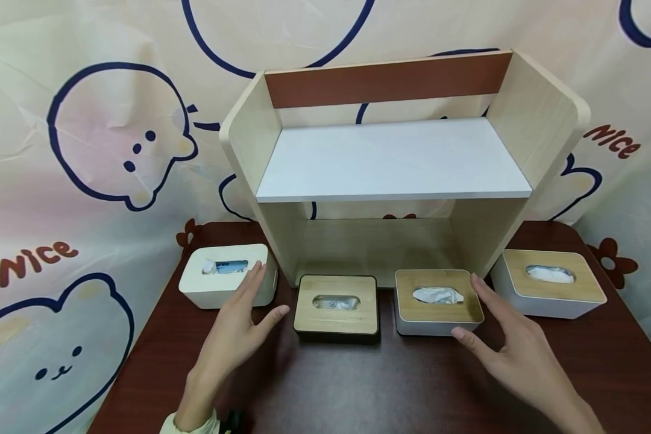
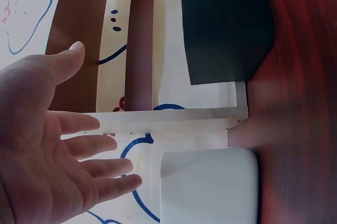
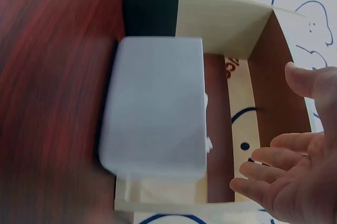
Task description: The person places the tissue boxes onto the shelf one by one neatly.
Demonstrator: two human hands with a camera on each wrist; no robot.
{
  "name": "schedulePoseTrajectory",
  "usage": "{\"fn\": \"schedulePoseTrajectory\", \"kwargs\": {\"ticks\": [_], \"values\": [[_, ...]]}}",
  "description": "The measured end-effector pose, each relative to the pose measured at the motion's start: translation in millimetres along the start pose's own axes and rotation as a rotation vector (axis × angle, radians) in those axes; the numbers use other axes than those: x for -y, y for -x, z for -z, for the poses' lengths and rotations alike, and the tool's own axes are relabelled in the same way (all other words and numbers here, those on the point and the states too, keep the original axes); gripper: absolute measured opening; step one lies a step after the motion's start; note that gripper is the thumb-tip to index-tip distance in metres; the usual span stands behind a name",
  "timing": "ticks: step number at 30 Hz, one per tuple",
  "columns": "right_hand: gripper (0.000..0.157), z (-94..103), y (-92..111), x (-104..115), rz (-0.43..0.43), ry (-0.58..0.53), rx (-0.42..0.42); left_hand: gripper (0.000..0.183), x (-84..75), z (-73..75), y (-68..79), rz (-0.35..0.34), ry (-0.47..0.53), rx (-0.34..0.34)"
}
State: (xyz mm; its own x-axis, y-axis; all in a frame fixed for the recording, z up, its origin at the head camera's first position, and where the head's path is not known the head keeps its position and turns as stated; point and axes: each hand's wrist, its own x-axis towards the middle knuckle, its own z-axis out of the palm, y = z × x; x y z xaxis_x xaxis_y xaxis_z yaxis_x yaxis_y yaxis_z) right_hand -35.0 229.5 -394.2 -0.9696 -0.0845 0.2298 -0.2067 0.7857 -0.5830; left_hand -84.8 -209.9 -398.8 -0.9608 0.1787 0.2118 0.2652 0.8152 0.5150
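My left hand (image 1: 230,334) hovers with fingers extended near the white tissue box (image 1: 192,274), its thumb toward the black tissue box with a pale wood lid (image 1: 336,322). In the left wrist view that hand (image 2: 52,155) holds nothing. My right hand (image 1: 521,355) is spread beside a light grey tissue box with a wood lid (image 1: 439,313). The right wrist view shows a gap between this hand (image 3: 300,166) and the box's plain side (image 3: 158,108). Another wood-lidded tissue box (image 1: 553,295) stands at the far right. Tissue or its wrapper shows in each slot.
A two-level desk shelf (image 1: 396,160) with a white middle board and brown back rail stands behind the boxes. Everything rests on a dark red-brown table (image 1: 390,386). A cloth printed with cartoon bears (image 1: 114,126) hangs behind.
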Motion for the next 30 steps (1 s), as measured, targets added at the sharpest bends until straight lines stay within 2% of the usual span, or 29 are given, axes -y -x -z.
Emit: {"fn": "schedulePoseTrajectory", "kwargs": {"ticks": [6,18,23,30], "values": [[0.084,-11.0,1.2,8.6,0.029,-0.030,-0.045,0.085,-0.5,-3.9,3.3,-0.025,0.052,0.018],[0.081,-34.5,1.6,31.0,0.080,-0.123,-0.024,0.083,-1.7,-13.8,9.1,-0.041,0.090,0.007],[0.078,-48.1,2.2,41.0,0.149,-0.214,-0.036,0.082,-1.6,-17.5,10.5,-0.035,0.126,0.008],[0.073,-64.8,4.0,53.7,0.167,-0.358,0.027,0.083,-1.7,-25.4,12.3,-0.055,0.141,0.005]]}}
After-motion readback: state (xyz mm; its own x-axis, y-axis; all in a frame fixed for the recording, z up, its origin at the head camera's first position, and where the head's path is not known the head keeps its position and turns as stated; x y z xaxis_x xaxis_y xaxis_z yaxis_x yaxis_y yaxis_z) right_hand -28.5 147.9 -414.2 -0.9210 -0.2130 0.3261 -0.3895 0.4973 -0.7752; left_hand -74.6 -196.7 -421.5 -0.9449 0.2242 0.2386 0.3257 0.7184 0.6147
